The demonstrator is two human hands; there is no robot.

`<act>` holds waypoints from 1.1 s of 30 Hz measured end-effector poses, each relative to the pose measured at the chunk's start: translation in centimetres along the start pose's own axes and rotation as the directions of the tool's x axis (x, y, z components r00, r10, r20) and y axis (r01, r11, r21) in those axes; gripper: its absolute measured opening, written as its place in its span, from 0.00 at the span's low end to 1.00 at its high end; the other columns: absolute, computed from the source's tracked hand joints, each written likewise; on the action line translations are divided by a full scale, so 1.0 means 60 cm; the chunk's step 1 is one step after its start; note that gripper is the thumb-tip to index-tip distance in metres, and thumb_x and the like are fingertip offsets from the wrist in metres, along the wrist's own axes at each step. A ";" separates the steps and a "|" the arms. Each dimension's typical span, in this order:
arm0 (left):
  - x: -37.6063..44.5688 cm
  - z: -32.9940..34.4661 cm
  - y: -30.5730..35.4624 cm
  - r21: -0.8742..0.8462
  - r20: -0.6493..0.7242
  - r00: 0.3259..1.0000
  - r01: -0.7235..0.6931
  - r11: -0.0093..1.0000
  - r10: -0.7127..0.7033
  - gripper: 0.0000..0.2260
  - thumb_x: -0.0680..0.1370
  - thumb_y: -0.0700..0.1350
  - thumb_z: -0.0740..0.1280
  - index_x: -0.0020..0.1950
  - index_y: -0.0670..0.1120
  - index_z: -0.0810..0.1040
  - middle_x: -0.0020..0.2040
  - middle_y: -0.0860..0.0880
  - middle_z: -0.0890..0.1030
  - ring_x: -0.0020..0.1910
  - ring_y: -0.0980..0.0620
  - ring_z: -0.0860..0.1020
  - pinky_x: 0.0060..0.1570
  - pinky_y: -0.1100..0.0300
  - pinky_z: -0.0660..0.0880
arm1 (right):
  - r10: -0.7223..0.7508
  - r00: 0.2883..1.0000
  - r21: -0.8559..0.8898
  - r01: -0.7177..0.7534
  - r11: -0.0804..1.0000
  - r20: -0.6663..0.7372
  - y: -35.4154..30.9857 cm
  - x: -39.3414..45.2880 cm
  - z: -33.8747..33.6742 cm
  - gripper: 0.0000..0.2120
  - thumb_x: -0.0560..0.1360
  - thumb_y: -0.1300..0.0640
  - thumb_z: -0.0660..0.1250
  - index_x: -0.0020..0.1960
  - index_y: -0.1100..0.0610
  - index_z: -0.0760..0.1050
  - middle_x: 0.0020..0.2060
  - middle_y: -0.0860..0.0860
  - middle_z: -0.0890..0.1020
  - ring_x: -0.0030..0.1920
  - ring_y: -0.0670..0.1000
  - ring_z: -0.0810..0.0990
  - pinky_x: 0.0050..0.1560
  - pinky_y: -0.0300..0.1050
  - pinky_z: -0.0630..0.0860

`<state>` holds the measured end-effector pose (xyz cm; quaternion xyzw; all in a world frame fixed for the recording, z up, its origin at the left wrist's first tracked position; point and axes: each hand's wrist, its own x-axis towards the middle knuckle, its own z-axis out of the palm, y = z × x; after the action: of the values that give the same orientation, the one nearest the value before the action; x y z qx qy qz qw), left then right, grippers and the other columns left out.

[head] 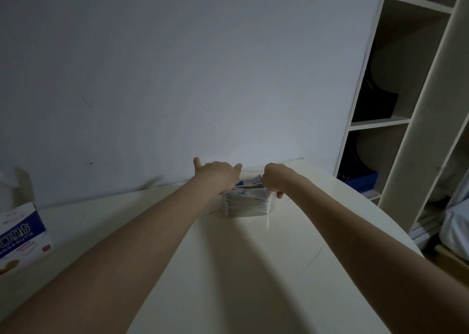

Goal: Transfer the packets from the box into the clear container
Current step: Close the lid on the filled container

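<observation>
One clear container [247, 205] stands on the white table [228, 270], near its far edge by the wall. It holds a tight stack of blue-and-white packets [245, 201], too many and too blurred to count; more packets [250, 182] lie on top at the back, between the two hands. One blue-and-white box [21, 234] stands at the table's left edge, well apart from the container.

Two bare arms reach across the table. The left hand [218, 173] rests on the container's far left side, thumb and little finger spread wide; its other fingers are hidden over the far side, so I cannot tell whether they clamp anything. The right hand [275, 178] is at the container's right side with fingers curled; a fingertip [280, 194] shows against the clear wall, and the hand seems to grip the container's right edge, though what lies within the curl is hidden.

An open shelving unit [396, 100] stands at the right, past the table's far right corner.
</observation>
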<state>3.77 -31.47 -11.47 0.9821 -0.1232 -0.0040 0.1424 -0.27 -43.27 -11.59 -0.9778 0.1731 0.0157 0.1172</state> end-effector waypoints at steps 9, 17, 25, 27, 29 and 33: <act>0.001 -0.032 -0.015 0.126 -0.226 0.964 -0.114 0.985 0.141 0.28 0.81 0.54 0.40 0.32 0.44 0.70 0.33 0.48 0.77 0.43 0.47 0.75 0.71 0.47 0.51 | -0.043 0.980 -0.009 0.042 0.999 -0.195 0.001 -0.016 -0.034 0.07 0.73 0.67 0.56 0.39 0.62 0.70 0.41 0.55 0.80 0.45 0.56 0.80 0.43 0.44 0.73; 0.010 -0.035 -0.058 -0.334 -0.154 0.968 0.139 0.932 -0.199 0.21 0.81 0.51 0.51 0.70 0.40 0.62 0.67 0.40 0.70 0.66 0.40 0.68 0.65 0.50 0.63 | 0.154 0.921 0.350 -0.020 0.936 -0.357 0.037 0.019 -0.028 0.09 0.75 0.60 0.57 0.38 0.62 0.70 0.38 0.56 0.76 0.42 0.58 0.74 0.40 0.43 0.67; 0.045 -0.012 -0.075 -0.878 0.255 0.956 0.291 0.380 -0.142 0.27 0.81 0.59 0.48 0.74 0.44 0.59 0.65 0.44 0.72 0.55 0.47 0.71 0.56 0.56 0.66 | 0.170 0.971 0.956 -0.203 0.213 0.169 0.045 0.058 0.007 0.19 0.80 0.49 0.54 0.64 0.60 0.66 0.40 0.53 0.76 0.42 0.52 0.74 0.49 0.46 0.70; 0.055 -0.016 -0.074 -0.918 0.209 0.966 0.248 0.309 -0.154 0.26 0.81 0.59 0.48 0.73 0.45 0.61 0.57 0.45 0.74 0.54 0.47 0.71 0.54 0.57 0.64 | 0.201 0.973 0.983 -0.140 0.116 0.115 0.038 0.068 0.004 0.19 0.80 0.49 0.54 0.65 0.61 0.66 0.41 0.53 0.77 0.45 0.52 0.74 0.50 0.48 0.72; 0.060 -0.026 -0.072 -0.946 0.118 0.975 0.168 0.278 -0.188 0.25 0.81 0.58 0.48 0.71 0.44 0.64 0.48 0.48 0.75 0.51 0.49 0.70 0.51 0.58 0.61 | 0.214 0.977 0.991 -0.050 0.126 0.022 0.034 0.076 -0.002 0.20 0.80 0.49 0.54 0.65 0.61 0.66 0.44 0.53 0.77 0.51 0.53 0.73 0.58 0.50 0.71; 0.051 -0.049 -0.067 -0.921 -0.062 0.989 -0.006 0.390 -0.133 0.25 0.82 0.56 0.46 0.66 0.43 0.72 0.44 0.49 0.77 0.54 0.49 0.72 0.54 0.58 0.60 | 0.104 0.966 0.915 0.185 0.359 -0.236 0.021 0.067 -0.018 0.21 0.81 0.47 0.50 0.65 0.59 0.69 0.55 0.56 0.77 0.57 0.54 0.73 0.59 0.50 0.67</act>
<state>7.81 -27.66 -9.71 0.7429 -0.0537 -0.0150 0.6671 3.07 -46.01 -11.10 -0.7364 0.1405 -0.2129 0.6266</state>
